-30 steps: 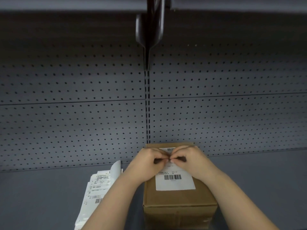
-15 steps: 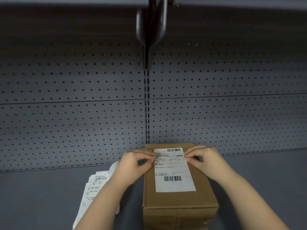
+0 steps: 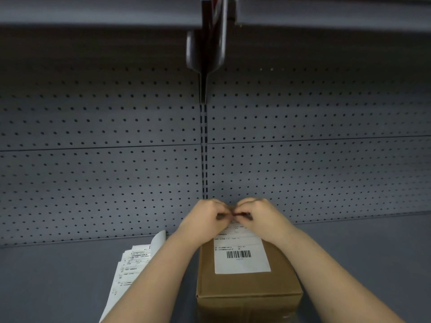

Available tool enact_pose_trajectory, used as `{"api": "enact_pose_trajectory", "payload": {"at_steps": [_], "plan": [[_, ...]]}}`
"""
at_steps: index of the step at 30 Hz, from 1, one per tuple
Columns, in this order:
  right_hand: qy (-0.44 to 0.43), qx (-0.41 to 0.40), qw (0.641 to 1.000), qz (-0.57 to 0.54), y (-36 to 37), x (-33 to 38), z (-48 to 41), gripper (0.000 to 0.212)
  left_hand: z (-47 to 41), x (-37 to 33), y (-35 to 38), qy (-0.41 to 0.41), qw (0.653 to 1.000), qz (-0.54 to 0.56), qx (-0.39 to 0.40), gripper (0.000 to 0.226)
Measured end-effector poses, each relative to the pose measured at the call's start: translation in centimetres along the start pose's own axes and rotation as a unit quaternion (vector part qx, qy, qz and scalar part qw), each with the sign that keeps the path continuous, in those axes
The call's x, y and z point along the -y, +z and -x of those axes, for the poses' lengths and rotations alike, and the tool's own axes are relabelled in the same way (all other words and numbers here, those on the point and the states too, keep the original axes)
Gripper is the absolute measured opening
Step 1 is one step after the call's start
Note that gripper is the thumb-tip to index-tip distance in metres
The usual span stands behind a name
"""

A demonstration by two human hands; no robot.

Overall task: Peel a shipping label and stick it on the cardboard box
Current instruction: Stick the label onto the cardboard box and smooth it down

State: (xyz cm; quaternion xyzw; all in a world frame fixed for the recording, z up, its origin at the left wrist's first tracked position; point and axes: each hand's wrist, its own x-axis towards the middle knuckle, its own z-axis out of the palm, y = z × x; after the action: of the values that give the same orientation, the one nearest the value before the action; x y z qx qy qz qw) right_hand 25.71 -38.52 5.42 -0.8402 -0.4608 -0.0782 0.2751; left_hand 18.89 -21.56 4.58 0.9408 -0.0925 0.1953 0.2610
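At six o'clock, a white barcoded shipping label point(image 3: 242, 256) lies on a brown cardboard box point(image 3: 247, 285); left hand point(image 3: 205, 217) and right hand point(image 3: 258, 215) press curled fingertips together on its far edge.

Cardboard box point(image 3: 247, 285): matt brown. Shipping label point(image 3: 242, 255) on it: smooth white paper. Pegboard point(image 3: 93, 159) behind: matt grey perforated metal.

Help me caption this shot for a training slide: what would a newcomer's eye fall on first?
First the two hands, left hand and right hand, meeting fingertip to fingertip at the far end of the white shipping label on top of the cardboard box at bottom centre. Next, the stack of label sheets lying left of the box, under the left forearm, before the grey pegboard wall.
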Motion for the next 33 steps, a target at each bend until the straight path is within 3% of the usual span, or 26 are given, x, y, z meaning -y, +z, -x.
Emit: {"api": "enact_pose_trajectory", "payload": {"at_steps": [9, 13, 21, 28, 33], "plan": [[0.033, 0.024, 0.999, 0.011, -0.4, -1.3, 0.6, 0.018, 0.8, 1.3, -0.5, -0.031, 0.999, -0.02, 0.005, 0.016], [0.07, 0.0, 0.998, -0.006, -1.6, -3.4, 2.1, 0.014, 2.3, 3.4, -1.6, -0.072, 0.997, 0.019, -0.018, 0.017], [0.089, -0.021, 0.996, -0.017, -0.8, -4.0, 2.4, 0.014, 2.8, 3.4, -0.9, -0.075, 0.995, 0.044, -0.039, 0.021], [0.068, -0.086, 0.992, -0.055, -2.0, -0.9, 4.6, 0.017, 4.8, 0.2, -1.4, -0.049, 0.994, 0.027, -0.089, 0.024], [0.025, -0.03, 0.996, -0.078, -0.7, 1.9, 8.3, 0.018, 8.3, -3.2, -1.2, 0.024, 0.996, 0.062, -0.06, 0.021]]}}
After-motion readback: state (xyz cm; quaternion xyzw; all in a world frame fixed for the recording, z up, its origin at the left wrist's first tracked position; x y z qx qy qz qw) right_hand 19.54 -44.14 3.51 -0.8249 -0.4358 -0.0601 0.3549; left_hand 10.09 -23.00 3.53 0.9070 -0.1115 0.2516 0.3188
